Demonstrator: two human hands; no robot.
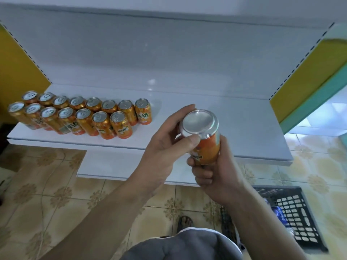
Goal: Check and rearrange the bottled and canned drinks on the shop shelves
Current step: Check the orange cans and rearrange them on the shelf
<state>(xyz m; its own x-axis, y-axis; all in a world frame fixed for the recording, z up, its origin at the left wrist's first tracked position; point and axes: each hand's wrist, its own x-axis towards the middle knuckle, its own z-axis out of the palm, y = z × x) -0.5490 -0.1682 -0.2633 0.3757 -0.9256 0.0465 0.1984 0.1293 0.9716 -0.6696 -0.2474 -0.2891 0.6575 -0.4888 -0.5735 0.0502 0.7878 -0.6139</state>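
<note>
White glossy shop shelf point(187, 102), yellow side panels, patterned tile floor point(56, 184) below. Centre right of frame: orange Mirinda can point(200, 122) held inverted over shelf front, dished silver base facing camera. Right hand point(212, 175) wraps printed body from below; left hand point(165, 141) cups rim, thumb pressed on base edge. Two rows of matching cans point(80, 117) stand upright at left of frame. Likely risk: smooth aluminium slips if turned upright carelessly, drops onto hard tile, dents. Black lattice plastic crate point(293, 212) lower right.
</note>
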